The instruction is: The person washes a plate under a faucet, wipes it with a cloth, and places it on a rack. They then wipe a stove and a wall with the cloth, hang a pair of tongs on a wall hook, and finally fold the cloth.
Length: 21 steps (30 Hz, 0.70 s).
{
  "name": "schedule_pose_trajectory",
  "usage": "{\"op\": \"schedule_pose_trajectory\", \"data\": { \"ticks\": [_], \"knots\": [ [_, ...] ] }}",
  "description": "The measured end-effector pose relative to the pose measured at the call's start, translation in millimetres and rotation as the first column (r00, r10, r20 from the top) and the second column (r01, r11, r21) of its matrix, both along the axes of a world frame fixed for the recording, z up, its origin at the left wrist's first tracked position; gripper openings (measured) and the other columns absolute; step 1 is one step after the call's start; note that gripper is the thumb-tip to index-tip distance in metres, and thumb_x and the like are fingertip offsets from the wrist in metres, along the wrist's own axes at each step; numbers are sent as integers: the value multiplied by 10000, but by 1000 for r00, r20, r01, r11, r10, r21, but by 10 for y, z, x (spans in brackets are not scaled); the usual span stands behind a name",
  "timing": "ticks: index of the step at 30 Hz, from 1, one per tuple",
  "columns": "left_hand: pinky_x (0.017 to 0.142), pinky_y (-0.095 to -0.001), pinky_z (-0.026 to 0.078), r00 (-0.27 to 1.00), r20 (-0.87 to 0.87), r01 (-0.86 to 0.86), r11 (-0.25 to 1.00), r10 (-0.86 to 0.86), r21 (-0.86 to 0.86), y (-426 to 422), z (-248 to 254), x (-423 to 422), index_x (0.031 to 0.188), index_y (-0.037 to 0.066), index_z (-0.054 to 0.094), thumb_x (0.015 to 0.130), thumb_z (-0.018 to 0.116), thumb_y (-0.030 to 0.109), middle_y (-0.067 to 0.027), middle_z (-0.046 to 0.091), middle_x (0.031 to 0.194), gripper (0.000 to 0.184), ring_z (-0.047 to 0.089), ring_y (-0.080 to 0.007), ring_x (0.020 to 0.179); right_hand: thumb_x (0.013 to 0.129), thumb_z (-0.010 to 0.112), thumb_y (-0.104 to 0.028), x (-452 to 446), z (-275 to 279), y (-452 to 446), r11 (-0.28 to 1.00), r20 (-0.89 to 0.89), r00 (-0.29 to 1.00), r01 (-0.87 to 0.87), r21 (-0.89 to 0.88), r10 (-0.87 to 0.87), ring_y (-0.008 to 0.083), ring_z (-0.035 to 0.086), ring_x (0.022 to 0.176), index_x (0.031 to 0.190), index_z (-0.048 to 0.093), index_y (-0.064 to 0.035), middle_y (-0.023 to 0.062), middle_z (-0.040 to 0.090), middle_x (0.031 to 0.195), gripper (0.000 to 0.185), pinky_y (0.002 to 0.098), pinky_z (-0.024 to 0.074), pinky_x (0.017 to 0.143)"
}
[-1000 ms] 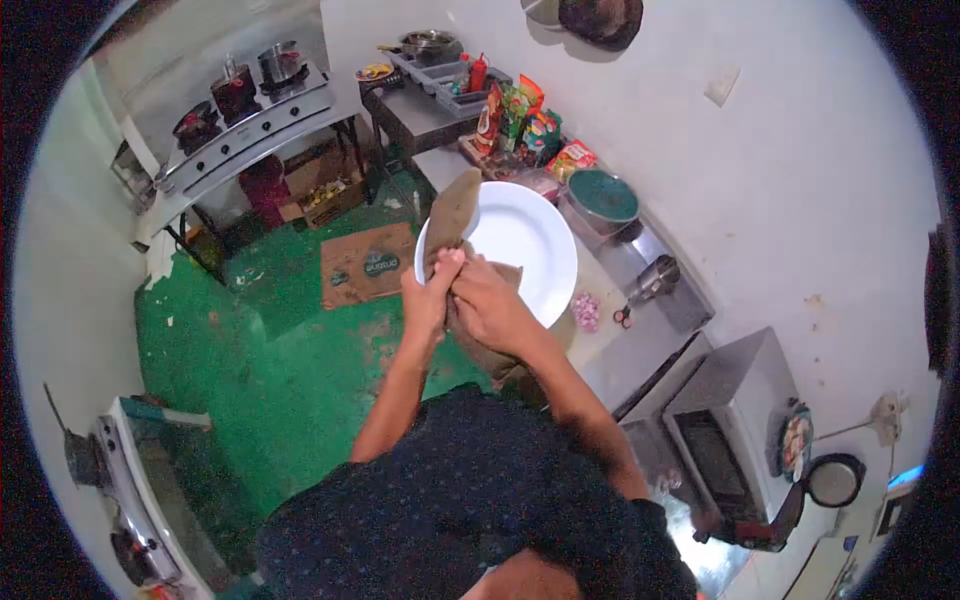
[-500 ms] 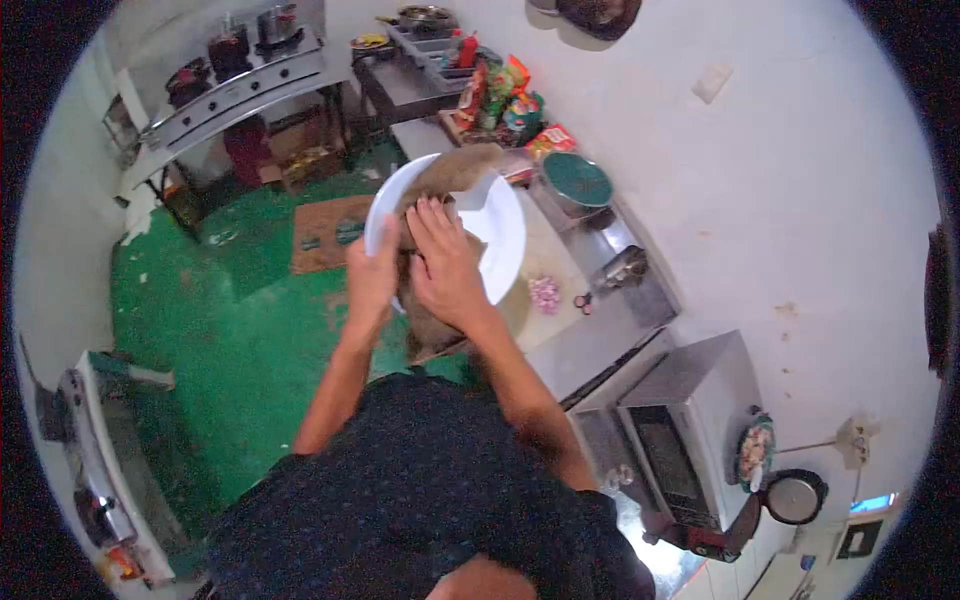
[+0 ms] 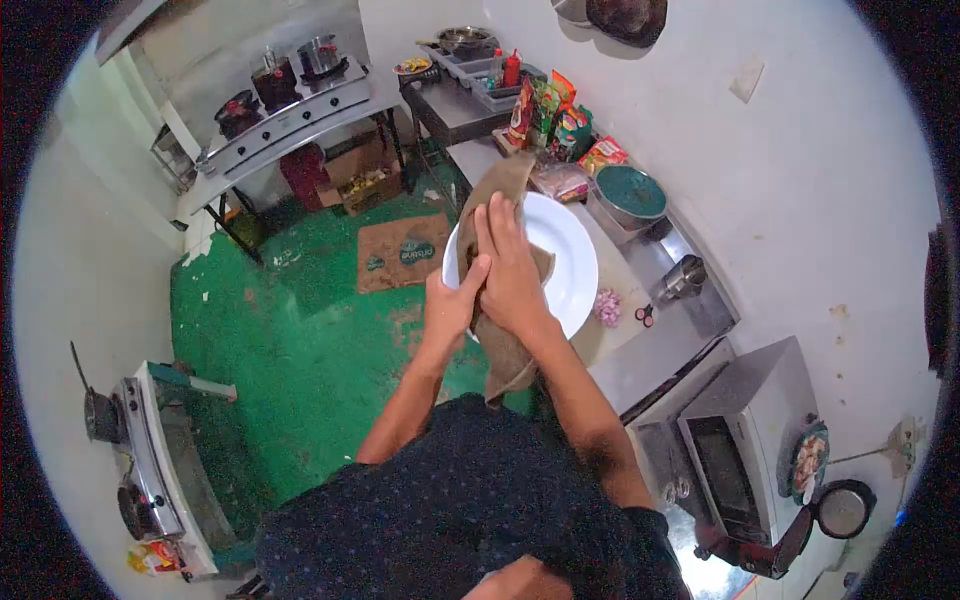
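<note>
My 2 hands are in front of me, holding a round white plate [image 3: 572,258] and a brown cloth [image 3: 508,360]. My left hand [image 3: 452,308] grips the plate's near left rim, thumb pointing up; most of its fingers are hidden. My right hand [image 3: 511,272] is flattened on the cloth, fingers straight and close together, pressing it against the plate. The cloth's upper end rises past the far rim, and its lower end hangs below the near rim. From above, the plate overlaps the left edge of a steel desk [image 3: 640,365]; I cannot tell whether they touch. On the desk, just right of the plate, lies a small heap of chopped purple onion [image 3: 607,307], with scissors [image 3: 645,316] beside it. Farther back are a green-lidded tub [image 3: 630,192], a metal cup [image 3: 684,277] and bright food packets [image 3: 553,104]. A stove [image 3: 290,122] with pots stands far left, across the green floor [image 3: 310,350].
</note>
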<state>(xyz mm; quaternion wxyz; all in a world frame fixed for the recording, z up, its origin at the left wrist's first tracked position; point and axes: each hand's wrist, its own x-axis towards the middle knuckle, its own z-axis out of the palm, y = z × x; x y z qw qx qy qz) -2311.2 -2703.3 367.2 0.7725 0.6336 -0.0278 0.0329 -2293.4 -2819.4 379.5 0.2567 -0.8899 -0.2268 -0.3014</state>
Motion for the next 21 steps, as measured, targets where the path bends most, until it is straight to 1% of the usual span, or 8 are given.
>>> {"op": "schedule_pose_trajectory", "data": {
  "ticks": [1,4,8,13,16,17,20,21],
  "knots": [
    [753,-278,484,1000,-27,-2,998,0,-66,22,-34,18,1113,-31,619,901,680,271,-46,650,1000,375,589,-118,870,893,426,-61,-20,-28,17,995,-5,996,-84,47,85,421,294,1387,1432,364,10,256,291,1507,547,492,227,1149],
    [709,-264,487,999,-43,-9,980,0,-198,114,-155,-3,1059,-15,630,877,694,209,-41,653,943,296,601,-124,818,815,465,-11,-224,-72,39,926,-290,884,-378,17,366,425,353,1345,1338,471,27,234,408,1440,524,506,241,1140],
    [712,-276,504,995,-95,-42,958,15,-284,177,-137,-106,1024,-6,629,833,712,163,-55,648,932,268,628,-157,818,810,462,-8,-358,-39,25,885,-240,853,-461,63,462,433,431,1272,1263,526,36,227,491,1365,459,479,304,1117],
    [707,-259,496,988,-153,-86,926,31,-367,128,-130,-211,992,-15,655,872,698,187,-57,668,934,239,620,-136,797,831,482,-54,-471,-32,105,948,-270,918,-314,-49,290,394,388,1332,1278,513,48,231,422,1428,459,510,308,1112],
    [687,-250,479,978,-138,-178,971,157,-158,135,-111,-247,965,-22,662,897,689,224,-35,654,881,257,586,-107,767,829,530,-126,-432,-36,164,992,-198,979,-75,-105,53,415,376,1333,1313,469,54,259,374,1449,520,531,316,1094],
    [616,-262,433,962,-111,-254,967,251,-13,124,-141,-249,886,-23,648,946,626,329,2,588,758,358,506,-79,701,831,562,-174,-363,-75,123,977,-165,984,25,-214,-61,421,358,1344,1360,419,45,273,340,1464,590,545,320,1080],
    [544,-287,363,954,-120,-270,961,275,57,305,-321,-132,815,-29,614,992,514,422,28,496,671,495,419,-73,644,842,593,-195,-325,-97,72,950,-142,949,255,-182,-282,420,351,1347,1380,382,67,293,345,1450,635,516,305,1091],
    [509,-302,318,948,-13,-317,947,318,44,279,-250,-133,791,-37,582,1013,429,471,36,454,643,576,371,-73,604,843,595,-195,-307,-166,84,950,-135,947,270,-154,-291,423,350,1346,1380,379,69,293,345,1450,637,511,298,1097]
  ]
}}
